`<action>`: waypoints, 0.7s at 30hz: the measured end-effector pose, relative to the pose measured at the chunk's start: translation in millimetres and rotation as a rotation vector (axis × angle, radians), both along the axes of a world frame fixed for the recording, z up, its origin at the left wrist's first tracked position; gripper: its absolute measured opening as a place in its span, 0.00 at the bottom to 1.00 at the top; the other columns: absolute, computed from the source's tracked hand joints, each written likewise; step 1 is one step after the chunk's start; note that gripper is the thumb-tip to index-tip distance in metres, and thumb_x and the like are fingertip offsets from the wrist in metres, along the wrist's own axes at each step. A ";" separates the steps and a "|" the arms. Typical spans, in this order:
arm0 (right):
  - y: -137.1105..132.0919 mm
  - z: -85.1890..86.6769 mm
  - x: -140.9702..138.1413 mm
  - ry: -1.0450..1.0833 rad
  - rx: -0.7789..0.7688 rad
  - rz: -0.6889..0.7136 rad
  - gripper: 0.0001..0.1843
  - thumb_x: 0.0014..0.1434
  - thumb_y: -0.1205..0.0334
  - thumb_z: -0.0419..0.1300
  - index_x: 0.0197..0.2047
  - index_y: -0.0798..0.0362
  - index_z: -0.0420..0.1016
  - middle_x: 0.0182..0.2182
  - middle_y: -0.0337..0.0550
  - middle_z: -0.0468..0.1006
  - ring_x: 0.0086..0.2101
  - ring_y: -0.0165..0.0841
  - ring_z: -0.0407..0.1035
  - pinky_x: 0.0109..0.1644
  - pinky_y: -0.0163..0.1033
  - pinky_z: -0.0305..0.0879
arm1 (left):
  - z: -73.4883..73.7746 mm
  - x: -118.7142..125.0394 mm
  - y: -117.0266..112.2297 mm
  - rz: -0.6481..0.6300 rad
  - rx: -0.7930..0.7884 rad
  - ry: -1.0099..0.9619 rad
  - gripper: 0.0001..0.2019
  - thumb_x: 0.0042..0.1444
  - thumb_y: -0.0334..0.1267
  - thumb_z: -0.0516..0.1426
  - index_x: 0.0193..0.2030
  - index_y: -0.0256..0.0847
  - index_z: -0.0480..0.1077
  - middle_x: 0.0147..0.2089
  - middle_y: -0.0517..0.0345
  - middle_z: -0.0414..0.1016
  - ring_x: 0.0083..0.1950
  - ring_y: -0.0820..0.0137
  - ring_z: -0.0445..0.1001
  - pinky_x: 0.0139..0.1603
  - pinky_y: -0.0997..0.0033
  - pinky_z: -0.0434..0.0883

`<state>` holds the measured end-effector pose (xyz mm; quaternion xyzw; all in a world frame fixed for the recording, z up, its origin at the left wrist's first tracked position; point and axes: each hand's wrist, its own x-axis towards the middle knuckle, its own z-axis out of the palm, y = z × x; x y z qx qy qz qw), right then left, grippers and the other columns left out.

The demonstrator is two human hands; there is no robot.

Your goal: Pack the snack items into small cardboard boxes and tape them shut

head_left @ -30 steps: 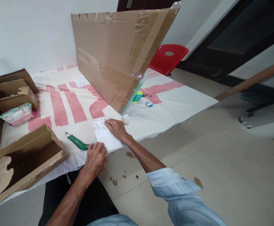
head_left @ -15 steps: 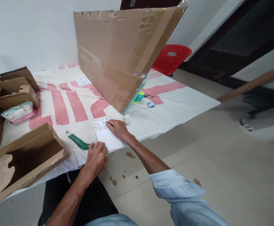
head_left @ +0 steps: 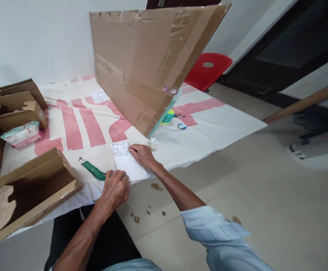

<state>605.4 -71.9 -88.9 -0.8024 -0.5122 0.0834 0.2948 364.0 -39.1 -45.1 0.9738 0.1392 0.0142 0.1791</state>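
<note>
Barely changing: right hand point(head_left: 141, 155) is still resting on the paper point(head_left: 130, 168) at the tabletop point(head_left: 209, 131) edge, left hand point(head_left: 115, 187) is lying by the knife point(head_left: 94, 170), both grips unclear, lower sheet staying blank.

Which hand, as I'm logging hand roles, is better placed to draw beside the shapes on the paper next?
Probably the right: the right hand, its grip unclear, is at the drawn shapes on the paper; the left hand is by the paper's near corner and the green cutter.
</note>
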 end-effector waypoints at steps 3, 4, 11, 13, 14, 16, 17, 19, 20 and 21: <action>-0.9 0.0 1.6 0.081 0.031 -0.014 0.16 0.69 0.57 0.55 0.36 0.53 0.83 0.32 0.44 0.85 0.35 0.37 0.75 0.40 0.37 0.62 | 3.3 7.2 8.8 0.011 -0.009 -0.015 0.07 0.67 0.32 0.59 0.50 0.41 0.76 0.57 0.47 0.80 0.56 0.57 0.77 0.68 0.46 0.65; -1.0 0.0 2.2 0.108 0.037 -0.016 0.16 0.68 0.57 0.55 0.36 0.53 0.83 0.32 0.43 0.85 0.35 0.37 0.75 0.39 0.37 0.62 | 5.6 11.0 13.5 0.021 -0.005 -0.029 0.08 0.67 0.32 0.58 0.50 0.42 0.77 0.57 0.47 0.80 0.56 0.57 0.77 0.68 0.46 0.65; 1.4 -0.5 5.7 0.155 0.053 0.007 0.17 0.68 0.56 0.56 0.36 0.53 0.84 0.26 0.41 0.81 0.32 0.36 0.71 0.36 0.36 0.61 | 21.0 56.6 58.1 0.134 0.118 -0.079 0.18 0.65 0.30 0.56 0.57 0.45 0.80 0.63 0.43 0.74 0.66 0.49 0.67 0.63 0.44 0.68; 1.9 -0.5 6.6 0.148 0.053 0.022 0.17 0.68 0.57 0.55 0.36 0.54 0.84 0.26 0.41 0.80 0.32 0.35 0.71 0.36 0.35 0.60 | 19.3 70.6 66.3 0.129 0.139 -0.045 0.19 0.64 0.30 0.57 0.58 0.47 0.81 0.64 0.44 0.73 0.68 0.48 0.65 0.65 0.44 0.68; 1.9 -0.5 7.1 0.141 0.050 0.029 0.17 0.68 0.58 0.55 0.36 0.54 0.84 0.26 0.40 0.80 0.32 0.35 0.70 0.36 0.35 0.60 | 17.4 76.5 68.7 0.124 0.144 -0.031 0.19 0.64 0.30 0.57 0.58 0.48 0.81 0.64 0.44 0.73 0.69 0.48 0.63 0.66 0.43 0.67; 1.8 -0.6 8.1 0.128 0.042 0.039 0.17 0.67 0.59 0.55 0.34 0.53 0.83 0.26 0.40 0.80 0.31 0.34 0.70 0.36 0.35 0.59 | 12.8 85.5 71.0 0.114 0.144 -0.012 0.19 0.64 0.31 0.57 0.58 0.49 0.81 0.65 0.45 0.72 0.71 0.47 0.61 0.67 0.43 0.66; 1.7 -0.5 8.5 0.123 0.038 0.042 0.17 0.68 0.59 0.55 0.34 0.53 0.83 0.26 0.40 0.80 0.31 0.34 0.70 0.36 0.35 0.58 | 10.5 88.6 71.2 0.115 0.143 -0.008 0.19 0.65 0.31 0.57 0.58 0.50 0.82 0.65 0.45 0.72 0.71 0.47 0.61 0.67 0.43 0.66; 1.8 -0.3 9.3 0.121 0.030 0.047 0.17 0.68 0.59 0.55 0.34 0.52 0.83 0.27 0.40 0.82 0.32 0.34 0.71 0.36 0.35 0.59 | 7.0 92.7 71.2 0.124 0.145 -0.008 0.18 0.65 0.32 0.57 0.56 0.49 0.83 0.64 0.45 0.72 0.71 0.47 0.61 0.68 0.43 0.66; 2.1 0.0 9.6 0.122 0.026 0.049 0.16 0.68 0.59 0.56 0.35 0.52 0.84 0.28 0.41 0.83 0.32 0.35 0.72 0.37 0.35 0.59 | 6.0 94.1 71.3 0.128 0.146 -0.010 0.17 0.65 0.33 0.57 0.55 0.49 0.83 0.64 0.45 0.72 0.71 0.47 0.61 0.68 0.43 0.66; 2.6 0.4 9.9 0.122 0.022 0.052 0.16 0.69 0.60 0.56 0.36 0.52 0.84 0.30 0.42 0.84 0.33 0.35 0.73 0.37 0.35 0.60 | 5.5 95.3 71.6 0.131 0.147 -0.013 0.17 0.66 0.33 0.57 0.55 0.49 0.83 0.63 0.45 0.72 0.71 0.47 0.61 0.68 0.42 0.66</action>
